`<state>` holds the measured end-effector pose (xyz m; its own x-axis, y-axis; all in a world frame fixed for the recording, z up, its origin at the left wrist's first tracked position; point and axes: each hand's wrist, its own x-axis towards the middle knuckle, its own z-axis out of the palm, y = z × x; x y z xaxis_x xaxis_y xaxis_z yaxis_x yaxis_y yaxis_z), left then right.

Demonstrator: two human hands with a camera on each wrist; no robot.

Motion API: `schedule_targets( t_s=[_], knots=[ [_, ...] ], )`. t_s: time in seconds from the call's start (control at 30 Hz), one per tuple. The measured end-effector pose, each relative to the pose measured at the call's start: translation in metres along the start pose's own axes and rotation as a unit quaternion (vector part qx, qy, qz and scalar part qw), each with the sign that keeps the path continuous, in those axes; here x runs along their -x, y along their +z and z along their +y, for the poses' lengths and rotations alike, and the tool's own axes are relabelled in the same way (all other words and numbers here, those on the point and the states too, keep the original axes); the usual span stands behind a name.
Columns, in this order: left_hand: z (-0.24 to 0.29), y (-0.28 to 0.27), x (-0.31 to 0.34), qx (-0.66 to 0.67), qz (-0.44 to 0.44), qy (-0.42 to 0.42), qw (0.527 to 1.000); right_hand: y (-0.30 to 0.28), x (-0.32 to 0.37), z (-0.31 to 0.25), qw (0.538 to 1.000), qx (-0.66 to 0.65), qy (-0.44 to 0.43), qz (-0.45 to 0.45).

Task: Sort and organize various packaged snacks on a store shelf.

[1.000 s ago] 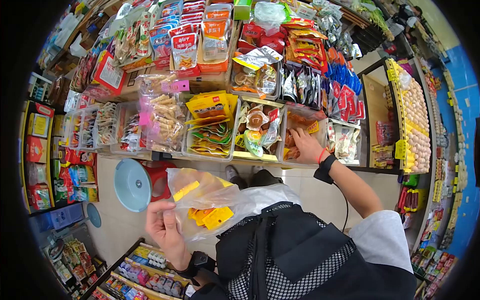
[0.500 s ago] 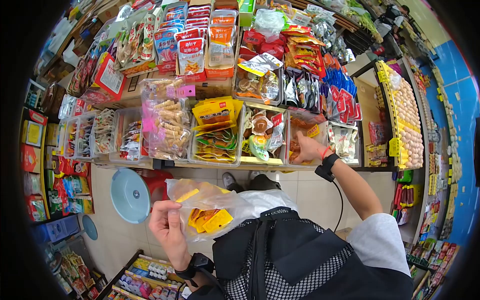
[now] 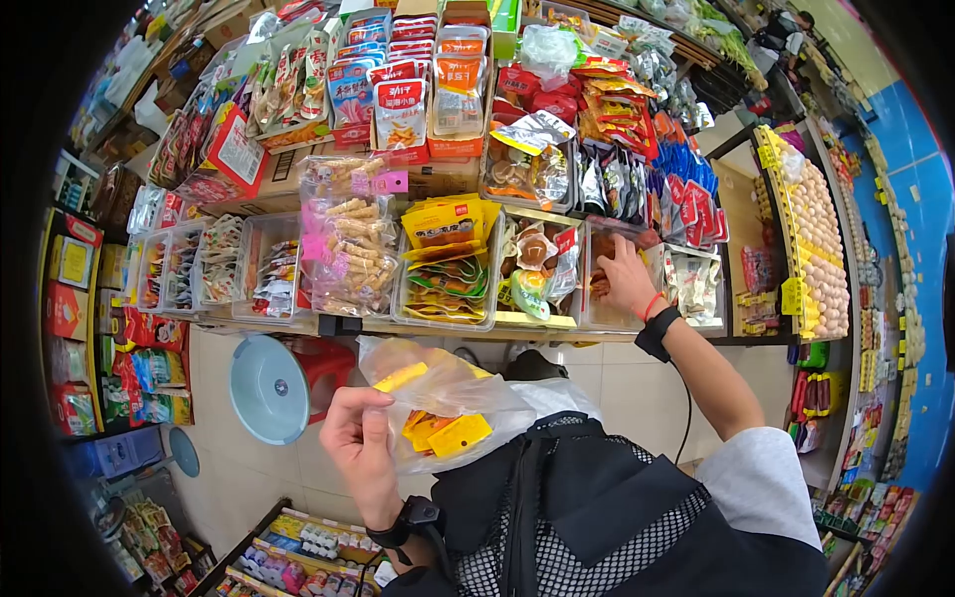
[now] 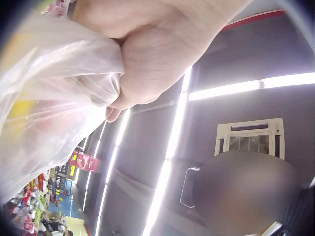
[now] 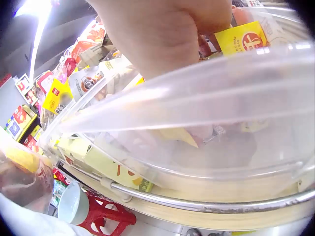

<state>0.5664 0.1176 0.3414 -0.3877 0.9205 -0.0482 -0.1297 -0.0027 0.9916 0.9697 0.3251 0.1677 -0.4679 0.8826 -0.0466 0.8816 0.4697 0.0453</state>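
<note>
My left hand point(image 3: 363, 448) pinches the rim of a clear plastic bag point(image 3: 507, 418) between thumb and fingers, in front of my body. Inside the bag lie several small packets with yellow labels point(image 3: 460, 435). My right hand point(image 3: 629, 284) reaches down into a clear plastic bin point(image 5: 221, 118) at the front of the display, its fingers among brown snack packets point(image 3: 600, 287). In the right wrist view, a packet with a yellow label point(image 5: 241, 38) shows beside that hand. The fingertips are hidden there, so I cannot tell whether they grip a packet.
Left of the bin stand a container of mixed packets point(image 3: 542, 264) and one of yellow packets point(image 3: 448, 284). White packets point(image 3: 693, 284) sit to its right, then egg trays point(image 3: 811, 224). A metal rail point(image 5: 211, 204) runs along the display's front. A blue basin point(image 3: 269, 388) stands lower left.
The head view has shifted a little, moving the display rightward in the picture. Within the bin, my right hand has changed position and now covers the yellow label seen earlier. My left hand keeps holding the bag.
</note>
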Motion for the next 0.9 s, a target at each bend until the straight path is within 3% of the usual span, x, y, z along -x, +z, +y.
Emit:
schedule_targets(
  t_s=[0.1,0.2,0.33,0.43,0.57,0.7,0.9],
  knots=[
    [-0.004,-0.001,0.002,0.008,-0.008,-0.004,1.000,-0.018,0.002,-0.004,0.999,-0.033,0.032,-0.009],
    [-0.005,-0.005,0.001,0.015,-0.013,-0.003,1.000,-0.005,-0.001,0.011,0.995,-0.030,0.036,-0.089],
    [-0.004,-0.009,0.002,0.021,-0.008,0.005,1.000,0.007,-0.001,0.016,0.997,0.013,-0.031,-0.064],
    [-0.003,-0.011,0.003,0.029,-0.003,0.000,1.000,0.018,-0.014,0.029,0.975,-0.110,0.026,-0.193],
    [-0.006,-0.016,0.005,0.028,0.011,0.004,1.000,0.007,-0.025,0.018,0.964,-0.057,0.032,-0.258],
    [-0.008,-0.020,0.007,0.028,0.030,-0.005,0.999,0.002,-0.020,0.014,0.970,-0.048,0.004,-0.239],
    [-0.010,-0.017,0.004,0.017,0.042,-0.007,0.999,-0.032,-0.002,0.015,0.985,-0.105,-0.013,-0.137]
  ],
)
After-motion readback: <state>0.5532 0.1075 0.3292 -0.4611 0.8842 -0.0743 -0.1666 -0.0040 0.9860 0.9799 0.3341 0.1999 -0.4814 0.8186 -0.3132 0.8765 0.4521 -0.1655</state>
